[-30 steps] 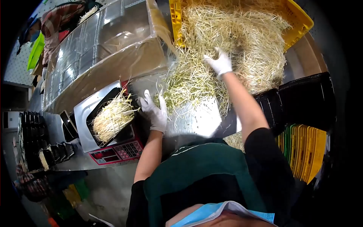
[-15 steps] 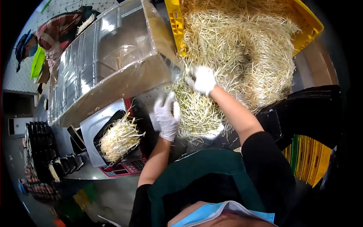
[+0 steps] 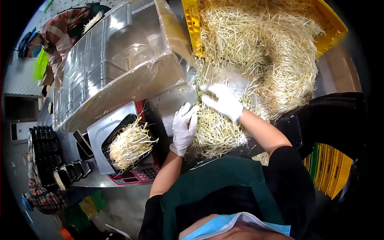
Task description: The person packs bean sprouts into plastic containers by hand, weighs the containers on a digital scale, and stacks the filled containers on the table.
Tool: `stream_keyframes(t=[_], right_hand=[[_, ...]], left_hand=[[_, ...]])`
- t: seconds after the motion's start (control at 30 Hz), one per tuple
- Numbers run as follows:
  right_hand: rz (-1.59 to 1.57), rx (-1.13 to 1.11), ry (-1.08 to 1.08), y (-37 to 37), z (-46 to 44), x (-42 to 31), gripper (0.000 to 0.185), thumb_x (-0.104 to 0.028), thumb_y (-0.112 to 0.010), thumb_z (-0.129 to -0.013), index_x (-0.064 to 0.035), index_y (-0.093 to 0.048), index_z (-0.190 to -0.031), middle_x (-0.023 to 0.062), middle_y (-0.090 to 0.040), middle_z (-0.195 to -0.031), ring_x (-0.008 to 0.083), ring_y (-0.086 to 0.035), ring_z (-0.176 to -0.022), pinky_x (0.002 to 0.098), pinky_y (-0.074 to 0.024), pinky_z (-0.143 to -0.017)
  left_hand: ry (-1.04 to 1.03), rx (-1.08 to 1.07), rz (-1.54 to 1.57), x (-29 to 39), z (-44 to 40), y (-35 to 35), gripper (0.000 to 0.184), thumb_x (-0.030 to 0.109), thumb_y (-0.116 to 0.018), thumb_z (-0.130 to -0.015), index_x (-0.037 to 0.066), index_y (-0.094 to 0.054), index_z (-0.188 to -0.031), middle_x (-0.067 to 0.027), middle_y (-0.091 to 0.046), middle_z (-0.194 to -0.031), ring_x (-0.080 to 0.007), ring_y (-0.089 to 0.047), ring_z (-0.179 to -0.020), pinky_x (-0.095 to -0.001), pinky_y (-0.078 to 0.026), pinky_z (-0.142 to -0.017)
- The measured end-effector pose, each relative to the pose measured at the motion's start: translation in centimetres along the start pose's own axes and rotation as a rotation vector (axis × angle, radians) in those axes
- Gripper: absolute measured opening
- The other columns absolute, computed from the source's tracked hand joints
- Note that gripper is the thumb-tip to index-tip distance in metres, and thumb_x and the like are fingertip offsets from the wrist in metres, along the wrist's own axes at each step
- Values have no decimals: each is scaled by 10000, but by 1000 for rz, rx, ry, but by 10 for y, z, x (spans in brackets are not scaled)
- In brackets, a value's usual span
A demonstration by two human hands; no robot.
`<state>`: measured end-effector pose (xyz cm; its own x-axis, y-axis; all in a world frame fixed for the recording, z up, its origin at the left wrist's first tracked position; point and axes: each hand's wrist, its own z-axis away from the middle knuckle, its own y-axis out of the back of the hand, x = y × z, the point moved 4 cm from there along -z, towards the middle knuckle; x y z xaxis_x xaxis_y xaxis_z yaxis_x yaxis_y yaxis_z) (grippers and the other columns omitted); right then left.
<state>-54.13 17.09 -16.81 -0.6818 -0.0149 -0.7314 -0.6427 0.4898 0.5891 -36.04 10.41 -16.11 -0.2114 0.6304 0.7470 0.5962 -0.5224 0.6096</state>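
Fingers parted, visibly gripping nothing, my white-gloved right hand (image 3: 227,103) meets pale, stringy sprouts (image 3: 218,138) at twelve o'clock; my white-gloved left hand (image 3: 183,130), half-curled, hold unclear, seemingly fences their nine-o'clock edge.

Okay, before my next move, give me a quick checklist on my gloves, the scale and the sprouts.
1. Gloves on both hands: ok, left hand and right hand are both in white gloves.
2. Black tray on the scale: ok, it rests on the metal platform.
3. Sprouts in the tray within the rim: not ok, strands hang past it.
4. Scale display reading: cannot tell, too small to read.
5. Right hand gripping any sprouts: cannot tell, its fingers are blurred.
6. Loose sprouts within reach: ok, they lie right by both hands.
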Motion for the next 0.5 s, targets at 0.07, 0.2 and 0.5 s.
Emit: stream_keyframes(t=[0.07, 0.2, 0.5], right_hand=[[170, -70, -133, 8, -51, -4, 359, -314, -611, -886, -103, -624, -1176, 133, -652, -1092, 307, -619, -1016, 418, -504, -869], [444, -205, -129, -20, -116, 34, 407, -309, -661, -825, -83, -566, -1151, 165, -606, -1190, 349, -606, -1051, 441, -511, -890], [43, -377, 20, 7, 33, -4, 374, -350, -566, -901, -91, -652, -1157, 158, -629, -1200, 319, -617, -1059, 390, -477, -971]], left_hand=[[62, 32, 44, -3, 4, 2, 271, 77, -550, -876, 35, -690, -1104, -211, -625, -1166, -372, -563, -1093, -424, -417, -984], [71, 37, 27, -5, 19, -2, 284, 80, -549, -881, 26, -678, -1128, -219, -614, -1181, -378, -553, -1124, -430, -403, -1018], [56, 145, 81, -15, -14, -6, 468, 166, -665, -868, -12, -556, -1287, -289, -544, -1270, -403, -514, -1206, -429, -379, -1057]])
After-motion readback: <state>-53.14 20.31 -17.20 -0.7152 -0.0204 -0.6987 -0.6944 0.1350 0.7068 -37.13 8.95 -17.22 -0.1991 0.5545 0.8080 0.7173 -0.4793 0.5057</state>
